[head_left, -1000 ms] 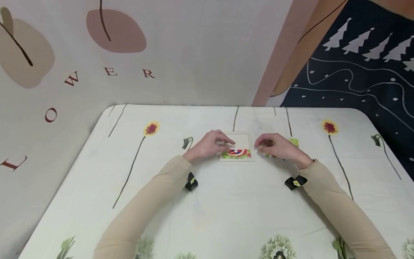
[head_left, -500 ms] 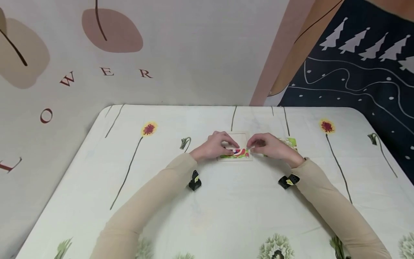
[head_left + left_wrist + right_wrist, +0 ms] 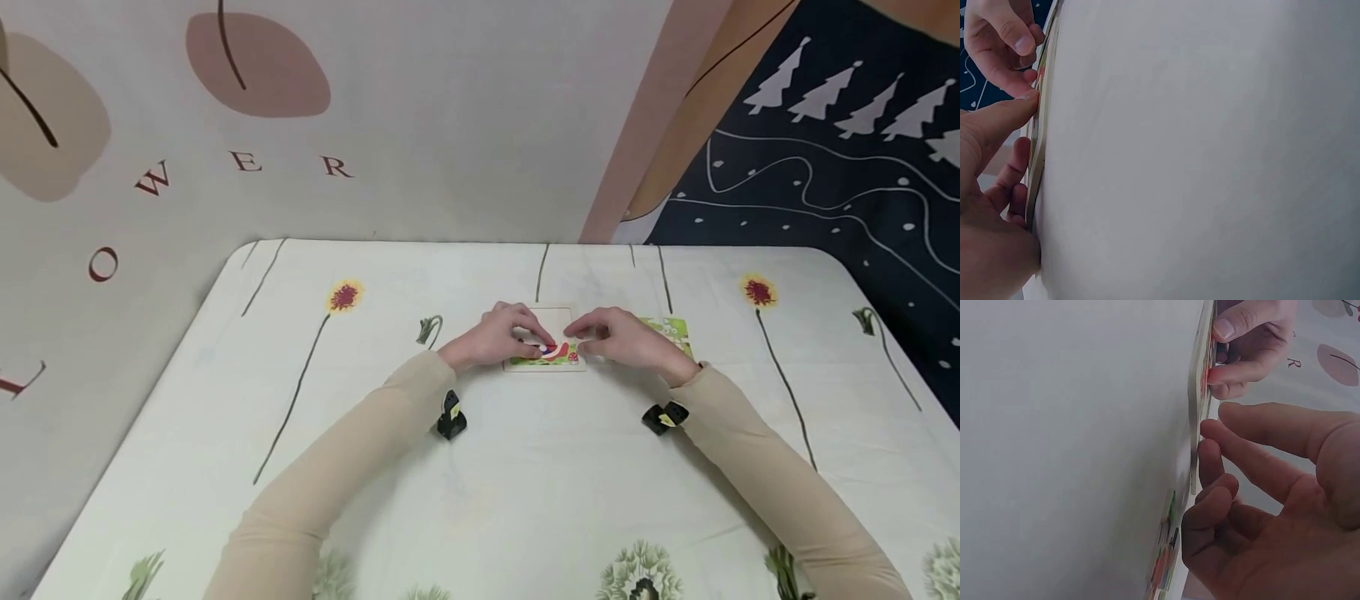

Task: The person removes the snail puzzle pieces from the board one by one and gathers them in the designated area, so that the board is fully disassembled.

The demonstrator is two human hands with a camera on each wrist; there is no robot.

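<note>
A flat, pale-framed picture puzzle board (image 3: 553,318) lies on the table between both hands. Its lower strip carries a colourful picture (image 3: 564,357) with red, white and green; the upper part is plain and pale. My left hand (image 3: 491,337) rests on the board from the left, thumb and fingertips pressing on the coloured strip. From the right comes my right hand (image 3: 621,337), its index fingertip at the board's right side and the other fingers loosely bent, with nothing visible between them. In the right wrist view, loose printed puzzle pieces (image 3: 1163,553) lie below this hand.
More green printed pieces (image 3: 673,330) lie right of the board, partly hidden by the right hand. A white flower-printed cloth (image 3: 525,483) covers the table. Patterned fabric (image 3: 465,125) rises behind the table's far edge.
Over the last second my left hand has shifted right onto the coloured strip, and my right hand has come left to the board's right edge. Since half a second ago little has moved.
</note>
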